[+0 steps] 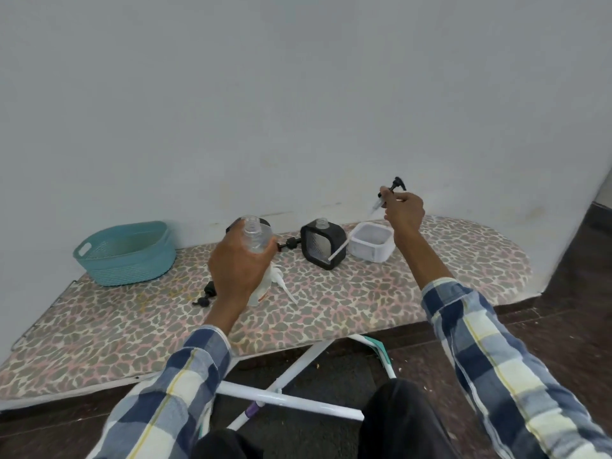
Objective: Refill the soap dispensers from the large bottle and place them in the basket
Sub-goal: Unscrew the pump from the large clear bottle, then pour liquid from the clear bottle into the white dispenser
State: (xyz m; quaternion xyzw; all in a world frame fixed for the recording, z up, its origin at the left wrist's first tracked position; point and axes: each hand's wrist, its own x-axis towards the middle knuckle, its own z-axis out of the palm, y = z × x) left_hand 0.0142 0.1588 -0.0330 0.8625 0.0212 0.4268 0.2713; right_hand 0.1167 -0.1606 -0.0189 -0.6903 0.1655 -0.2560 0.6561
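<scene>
Teal basket (126,253): far left on the worktop (99,326). Left hand (240,270): raised, gripping a clear uncapped dispenser bottle (256,235). Black square dispenser (323,243): far centre, uncapped. White tub (372,241): just right of it. Right hand (404,212): raised, pinching a black pump head (390,192).

Single head-worn wide-angle view, looking forward and down, close over the leopard-print padded ironing board (364,293) mid-frame; blank white wall (298,94) fills the upper half.
</scene>
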